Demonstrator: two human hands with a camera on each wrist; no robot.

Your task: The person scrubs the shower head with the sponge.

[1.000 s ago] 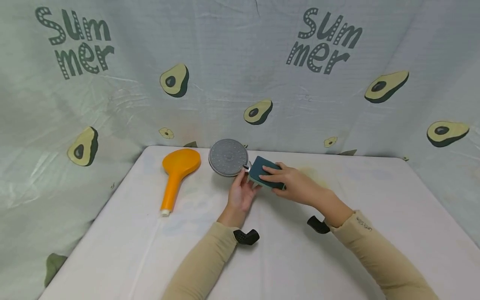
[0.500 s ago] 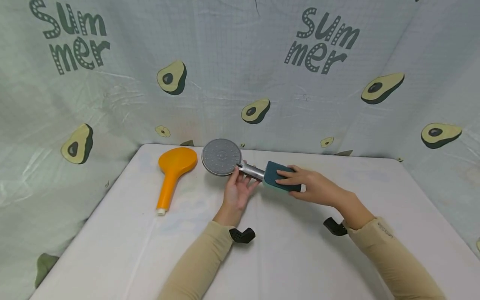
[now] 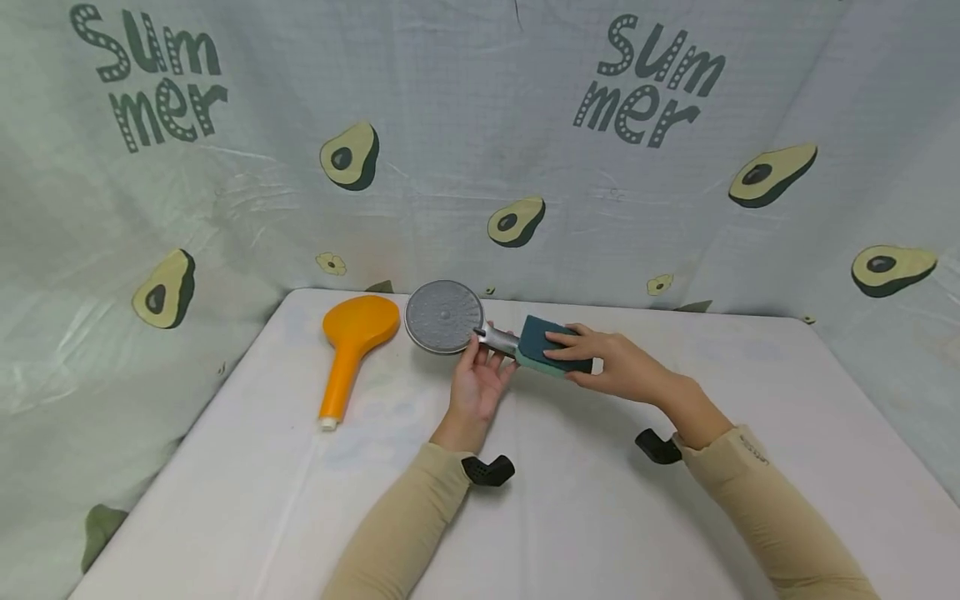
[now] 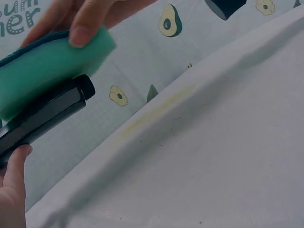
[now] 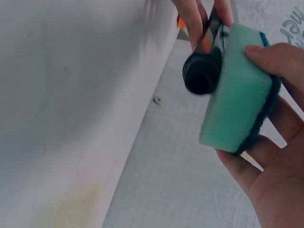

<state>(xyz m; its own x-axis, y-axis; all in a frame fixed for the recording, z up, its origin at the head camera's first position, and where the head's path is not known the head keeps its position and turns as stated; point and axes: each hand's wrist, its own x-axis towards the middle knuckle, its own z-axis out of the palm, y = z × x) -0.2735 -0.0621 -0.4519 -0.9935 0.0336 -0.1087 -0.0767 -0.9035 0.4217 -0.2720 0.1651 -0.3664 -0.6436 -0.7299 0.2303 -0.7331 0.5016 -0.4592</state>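
Note:
A grey, round-faced shower head [image 3: 445, 317] is held above the far part of the table by my left hand [image 3: 476, 387], its fingers around the neck where handle meets head. Between thumb and fingers, my right hand [image 3: 618, 367] grips a sponge [image 3: 551, 346] with a dark teal scouring side up and a light green foam side down. The foam lies along the shower head's handle [image 4: 45, 118] in the left wrist view. From the right wrist, the handle's round open end shows beside the foam [image 5: 235, 90]. In the head view the sponge hides most of the handle.
An orange shower head [image 3: 348, 354] with a white-tipped handle lies face down at the table's back left. The white-covered table [image 3: 585, 500] ends at a curtain [image 3: 435, 125] printed with avocados. A black wrist camera [image 3: 487, 471] sticks out from the left sleeve, another from the right.
The sponge slid right along the handle, uncovering more of it, then came slightly back left. The left hand and the grey shower head shifted slightly left. The orange shower head stayed put.

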